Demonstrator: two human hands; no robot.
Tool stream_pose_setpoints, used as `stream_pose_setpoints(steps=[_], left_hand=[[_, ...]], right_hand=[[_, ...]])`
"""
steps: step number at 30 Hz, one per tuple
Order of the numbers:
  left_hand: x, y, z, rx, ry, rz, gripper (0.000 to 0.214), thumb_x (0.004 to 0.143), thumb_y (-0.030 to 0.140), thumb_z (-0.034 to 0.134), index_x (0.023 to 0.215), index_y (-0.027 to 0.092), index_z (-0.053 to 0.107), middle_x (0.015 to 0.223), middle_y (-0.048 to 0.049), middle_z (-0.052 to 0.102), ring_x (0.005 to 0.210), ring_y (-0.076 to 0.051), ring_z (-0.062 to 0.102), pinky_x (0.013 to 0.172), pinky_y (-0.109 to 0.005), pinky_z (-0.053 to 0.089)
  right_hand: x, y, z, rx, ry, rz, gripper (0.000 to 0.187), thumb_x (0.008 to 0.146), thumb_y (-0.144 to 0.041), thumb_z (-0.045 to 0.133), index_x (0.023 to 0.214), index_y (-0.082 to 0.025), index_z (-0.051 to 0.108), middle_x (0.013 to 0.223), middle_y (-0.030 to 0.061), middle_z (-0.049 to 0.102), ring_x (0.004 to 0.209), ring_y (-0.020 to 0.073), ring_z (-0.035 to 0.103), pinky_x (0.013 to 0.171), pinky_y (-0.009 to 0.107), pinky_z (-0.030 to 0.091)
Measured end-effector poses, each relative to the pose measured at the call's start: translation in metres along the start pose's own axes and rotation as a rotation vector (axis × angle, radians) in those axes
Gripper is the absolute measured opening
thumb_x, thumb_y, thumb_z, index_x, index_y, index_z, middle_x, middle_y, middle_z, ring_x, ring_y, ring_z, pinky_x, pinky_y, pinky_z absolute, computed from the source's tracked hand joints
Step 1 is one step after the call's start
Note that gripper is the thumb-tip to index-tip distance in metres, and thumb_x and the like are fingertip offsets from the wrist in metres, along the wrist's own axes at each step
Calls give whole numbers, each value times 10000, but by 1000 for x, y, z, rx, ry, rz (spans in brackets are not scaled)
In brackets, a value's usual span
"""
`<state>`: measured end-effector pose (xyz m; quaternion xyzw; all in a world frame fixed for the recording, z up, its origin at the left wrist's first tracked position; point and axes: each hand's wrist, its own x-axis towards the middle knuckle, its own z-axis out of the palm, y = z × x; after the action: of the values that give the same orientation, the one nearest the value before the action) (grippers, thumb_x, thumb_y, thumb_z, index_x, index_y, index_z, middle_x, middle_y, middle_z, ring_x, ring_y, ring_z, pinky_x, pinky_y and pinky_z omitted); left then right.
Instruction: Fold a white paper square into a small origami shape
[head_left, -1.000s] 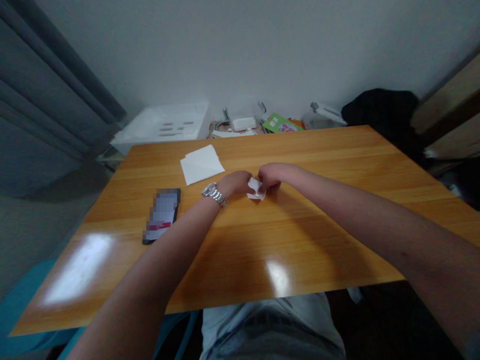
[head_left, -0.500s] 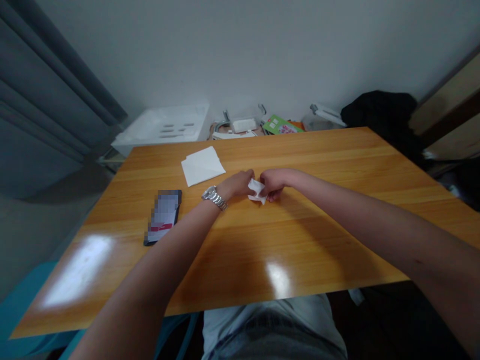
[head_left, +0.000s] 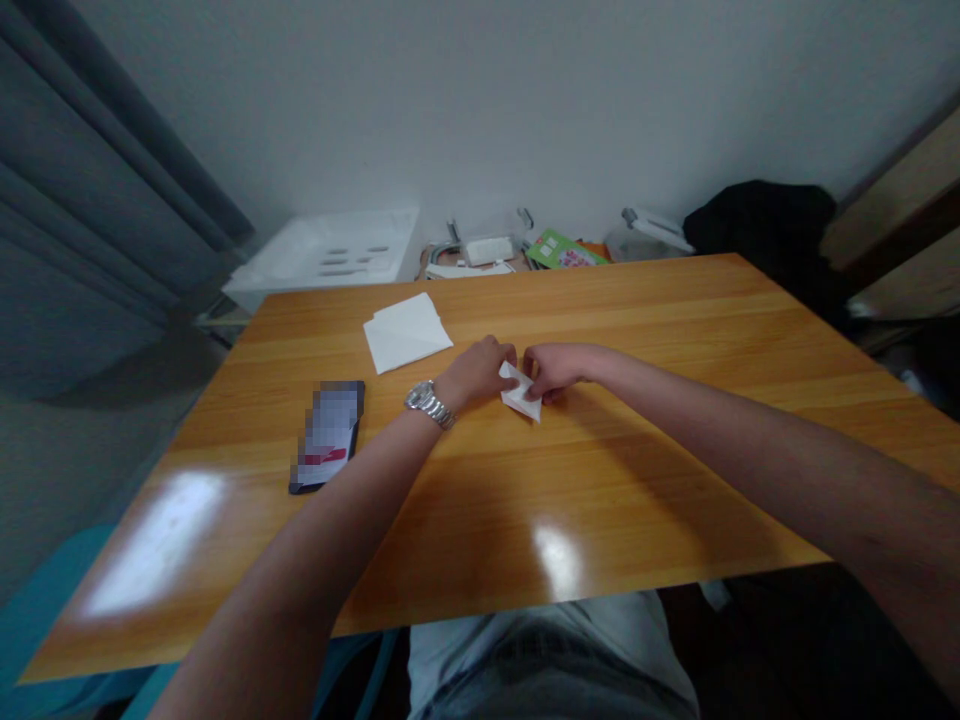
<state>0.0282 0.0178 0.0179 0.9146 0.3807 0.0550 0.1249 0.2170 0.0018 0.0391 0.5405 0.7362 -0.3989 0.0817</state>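
Observation:
A small folded piece of white paper [head_left: 521, 392] is held just above the middle of the wooden table [head_left: 637, 470]. My left hand [head_left: 480, 368], with a metal watch [head_left: 429, 403] on its wrist, pinches the paper's left side with closed fingers. On the paper's right side my right hand [head_left: 555, 368] pinches it with curled fingers. The lower corner of the paper points down toward the tabletop. Most of the fingertips are hidden behind the paper.
A flat stack of white paper [head_left: 406, 331] lies on the table behind my left hand. A dark phone [head_left: 328, 435] lies to the left. Beyond the far edge sit a white plastic bin [head_left: 330, 252], cables, a green packet [head_left: 562, 250] and a black bag [head_left: 765, 225].
Both hands have shifted slightly toward me with the paper. The paper has turned and now looks flatter and more pointed than a second ago.

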Motion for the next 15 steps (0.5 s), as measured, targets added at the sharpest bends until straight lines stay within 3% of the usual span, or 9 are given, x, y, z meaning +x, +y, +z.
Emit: stream_pose_setpoints(steps=[6, 15], left_hand=[[-2, 5, -2, -36, -78, 10, 274, 861, 244, 660, 1126, 175, 673, 1102, -97, 691, 997, -243, 646, 831, -316, 466], [-8, 5, 1, -170, -89, -92, 204, 832, 253, 644, 1025, 188, 663, 986, -67, 727, 829, -211, 657, 680, -291, 429]], right_hand=[[-6, -9, -4, -231, 138, 4, 333, 741, -190, 776, 1069, -153, 734, 1075, 97, 775, 926, 245, 716, 715, 273, 475], [-17, 1, 0, -159, 164, 56, 358, 762, -171, 720, 1118, -161, 699, 1020, 79, 772, 814, 207, 697, 621, 255, 445]])
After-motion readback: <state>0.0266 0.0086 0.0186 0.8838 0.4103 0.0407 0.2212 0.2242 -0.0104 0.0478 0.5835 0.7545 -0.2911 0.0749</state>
